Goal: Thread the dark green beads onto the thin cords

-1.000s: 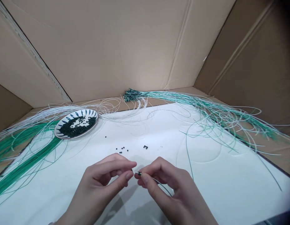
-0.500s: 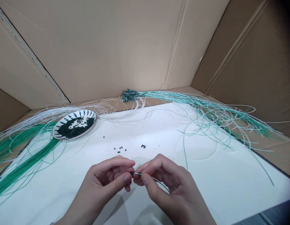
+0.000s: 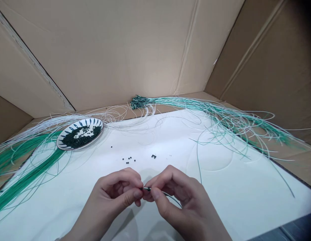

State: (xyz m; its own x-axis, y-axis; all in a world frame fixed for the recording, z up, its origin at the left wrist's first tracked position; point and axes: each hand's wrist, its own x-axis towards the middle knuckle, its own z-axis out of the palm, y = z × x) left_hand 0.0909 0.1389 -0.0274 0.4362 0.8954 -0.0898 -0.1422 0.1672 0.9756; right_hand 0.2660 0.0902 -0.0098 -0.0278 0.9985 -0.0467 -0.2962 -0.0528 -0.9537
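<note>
My left hand pinches a small dark bead between thumb and index finger, mostly hidden by the fingertips. Facing it, my right hand grips a thin dark green wire near its end, with the tail curving out below the palm. A short pale tip of the wire points left and meets the bead at my left fingertips. Another dark bead sits on the wire just ahead of my right thumb. Whether the tip has passed through the left bead cannot be seen.
Loose beads lie on the white sheet beyond my hands. A striped plate of dark beads stands at left, beside green wires and white wires. A beaded bundle lies at the back against cardboard walls.
My left thumb and index finger have closed more tightly on the bead and dipped slightly. The right hand has barely moved, holding the wire in the same place.
</note>
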